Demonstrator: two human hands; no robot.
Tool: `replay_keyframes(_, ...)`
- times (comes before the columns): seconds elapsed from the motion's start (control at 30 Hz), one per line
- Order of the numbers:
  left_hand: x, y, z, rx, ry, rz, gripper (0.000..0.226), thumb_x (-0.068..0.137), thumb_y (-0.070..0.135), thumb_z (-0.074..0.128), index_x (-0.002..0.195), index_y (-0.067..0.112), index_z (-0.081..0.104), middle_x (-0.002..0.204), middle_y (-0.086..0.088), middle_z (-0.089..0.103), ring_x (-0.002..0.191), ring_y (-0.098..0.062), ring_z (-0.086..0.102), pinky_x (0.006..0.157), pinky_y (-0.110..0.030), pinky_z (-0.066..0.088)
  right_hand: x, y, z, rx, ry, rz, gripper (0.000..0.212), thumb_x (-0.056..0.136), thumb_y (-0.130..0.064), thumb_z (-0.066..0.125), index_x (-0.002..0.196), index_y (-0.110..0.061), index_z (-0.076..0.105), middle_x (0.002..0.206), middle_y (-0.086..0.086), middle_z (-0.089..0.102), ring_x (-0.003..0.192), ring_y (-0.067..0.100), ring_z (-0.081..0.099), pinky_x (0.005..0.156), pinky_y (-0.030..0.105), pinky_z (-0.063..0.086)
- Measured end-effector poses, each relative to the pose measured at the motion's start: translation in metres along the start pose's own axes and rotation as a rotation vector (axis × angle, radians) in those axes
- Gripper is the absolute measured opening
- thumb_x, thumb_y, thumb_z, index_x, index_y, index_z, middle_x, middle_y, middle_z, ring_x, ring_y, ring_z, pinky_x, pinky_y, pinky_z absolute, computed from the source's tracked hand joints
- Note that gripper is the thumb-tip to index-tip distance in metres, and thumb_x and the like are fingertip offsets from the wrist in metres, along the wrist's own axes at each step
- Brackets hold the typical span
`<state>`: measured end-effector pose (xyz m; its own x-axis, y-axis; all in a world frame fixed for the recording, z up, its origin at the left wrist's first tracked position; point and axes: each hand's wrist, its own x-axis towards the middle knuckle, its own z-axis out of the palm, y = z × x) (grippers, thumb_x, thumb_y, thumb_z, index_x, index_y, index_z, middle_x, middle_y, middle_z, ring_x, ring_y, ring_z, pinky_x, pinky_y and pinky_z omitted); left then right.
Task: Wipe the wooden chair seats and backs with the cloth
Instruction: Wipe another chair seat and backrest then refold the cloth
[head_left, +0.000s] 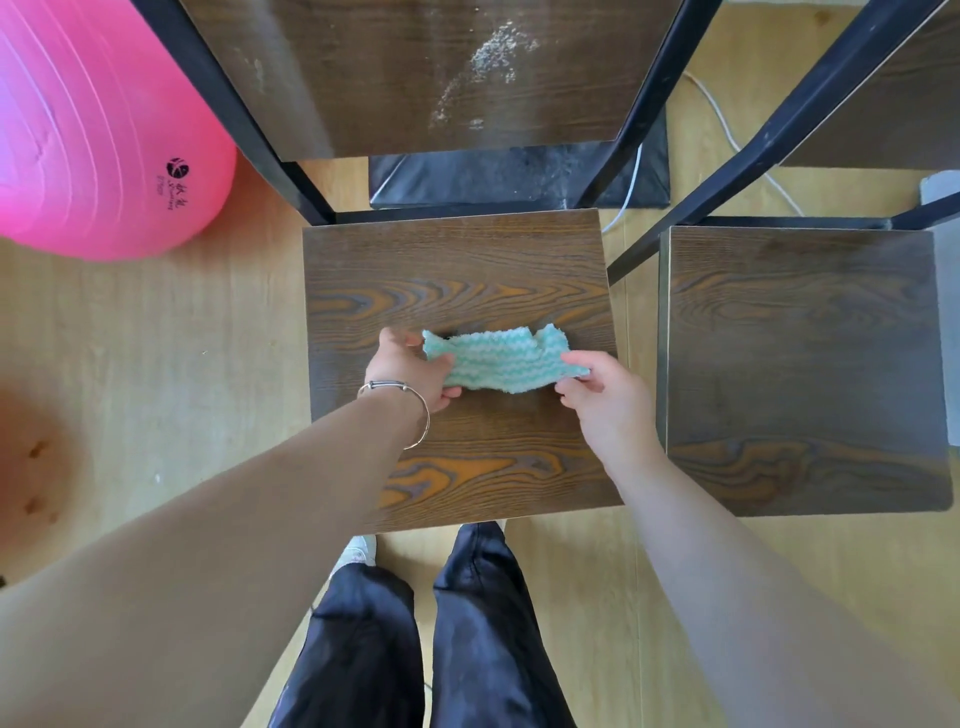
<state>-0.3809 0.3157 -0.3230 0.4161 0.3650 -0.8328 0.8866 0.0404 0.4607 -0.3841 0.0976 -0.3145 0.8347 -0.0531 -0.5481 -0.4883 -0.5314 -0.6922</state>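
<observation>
A teal and white striped cloth (498, 361) is stretched between my hands just above the middle of a dark wooden chair seat (457, 275). My left hand (410, 371), with a silver bangle on the wrist, pinches the cloth's left end. My right hand (605, 395) grips its right end. The chair's wooden back (415, 78) rises at the top of the view and carries a patch of white dust on its right part. A second chair seat (805, 364) stands to the right, its back (893, 104) partly cut off by the frame edge.
A large pink exercise ball (93, 130) sits on the light wood floor at the left. Black metal chair frames (769, 150) slant between the two chairs. A white cable (722, 119) runs along the floor behind. My legs in dark trousers stand at the seat's front edge.
</observation>
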Motion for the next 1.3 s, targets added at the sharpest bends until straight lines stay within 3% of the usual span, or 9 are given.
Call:
replay_keyframes(0.23,-0.013,-0.009,-0.036,-0.072,-0.236,-0.048,0.032,0.089,-0.004,0.06,0.107,0.023,0.061,0.105,-0.015,0.068,0.078,-0.019,0.073,0.067,-0.029,0.057,-0.015,-0.006,-0.004,-0.04,0.038,-0.02,0.013,0.095,-0.024,0.062,0.102,-0.03,0.07,0.088,-0.006,0.067,0.076,0.012,0.066,0.06,0.021,0.055)
replay_keyframes(0.37,-0.024,-0.016,-0.055,-0.033,-0.419,-0.054,0.034,0.087,-0.015,0.053,0.101,0.011,0.07,0.114,-0.013,0.067,0.091,-0.02,0.072,0.091,-0.036,0.054,-0.026,-0.002,-0.005,-0.096,0.026,-0.03,0.011,0.092,-0.028,0.064,0.099,-0.031,0.071,0.095,-0.003,0.063,0.082,0.013,0.063,0.076,0.037,0.058)
replay_keyframes(0.47,-0.03,-0.024,-0.065,0.14,-0.466,0.039,0.051,0.082,-0.02,0.05,0.103,0.022,0.071,0.109,-0.006,0.068,0.098,-0.015,0.069,0.099,-0.037,0.05,-0.034,-0.001,-0.004,-0.087,0.025,-0.023,0.011,0.091,-0.028,0.064,0.1,-0.029,0.072,0.099,-0.009,0.064,0.088,0.009,0.063,0.083,0.04,0.056)
replay_keyframes(0.6,-0.034,-0.032,-0.069,0.312,-0.397,0.197,0.043,0.082,-0.004,0.065,0.096,0.035,0.072,0.093,0.005,0.066,0.081,-0.007,0.061,0.078,-0.016,0.05,-0.044,-0.003,-0.004,-0.048,0.042,0.011,0.016,0.093,-0.027,0.063,0.106,-0.026,0.072,0.105,-0.017,0.068,0.1,0.001,0.061,0.083,0.018,0.047)
replay_keyframes(0.73,-0.037,-0.038,-0.073,0.373,-0.349,0.287,0.024,0.082,0.016,0.075,0.085,0.041,0.074,0.068,0.012,0.057,0.061,-0.006,0.048,0.057,-0.014,0.044,-0.053,-0.007,-0.005,0.084,0.041,0.045,0.017,0.092,-0.018,0.064,0.106,-0.021,0.074,0.102,-0.016,0.071,0.091,-0.01,0.062,0.072,0.002,0.043)
replay_keyframes(0.93,-0.045,-0.036,-0.077,0.459,-0.314,0.418,0.005,0.084,0.043,0.071,0.084,0.039,0.068,0.104,0.026,0.061,0.091,0.002,0.057,0.074,-0.012,0.04,-0.056,-0.012,-0.012,0.175,0.033,0.048,0.006,0.09,-0.021,0.066,0.093,-0.023,0.071,0.086,0.001,0.071,0.079,0.008,0.062,0.075,0.027,0.048)
replay_keyframes(1.07,-0.034,-0.033,-0.065,0.354,-0.241,0.313,0.02,0.086,0.042,0.069,0.076,0.025,0.068,0.066,0.016,0.065,0.057,-0.013,0.056,0.056,-0.02,0.048,-0.032,-0.015,-0.008,0.126,0.006,0.044,0.008,0.093,-0.026,0.063,0.098,-0.026,0.07,0.09,-0.005,0.071,0.09,0.011,0.066,0.078,0.035,0.055)
replay_keyframes(1.2,-0.005,-0.027,-0.044,0.081,-0.158,0.08,0.011,0.09,0.027,0.066,0.099,0.022,0.069,0.09,0.002,0.073,0.081,-0.007,0.071,0.082,-0.03,0.058,0.013,-0.015,0.01,-0.008,0.003,0.077,0.019,0.094,-0.036,0.062,0.11,-0.028,0.066,0.102,-0.011,0.068,0.099,0.01,0.065,0.084,0.041,0.059)
replay_keyframes(1.3,0.013,-0.023,-0.04,0.279,-0.038,0.141,0.023,0.088,0.03,0.063,0.111,0.026,0.068,0.094,0.005,0.07,0.087,-0.014,0.068,0.082,-0.032,0.056,0.042,-0.012,0.02,-0.098,-0.015,0.135,0.04,0.089,-0.04,0.066,0.123,-0.02,0.064,0.109,-0.004,0.068,0.099,0.018,0.065,0.086,0.044,0.058)
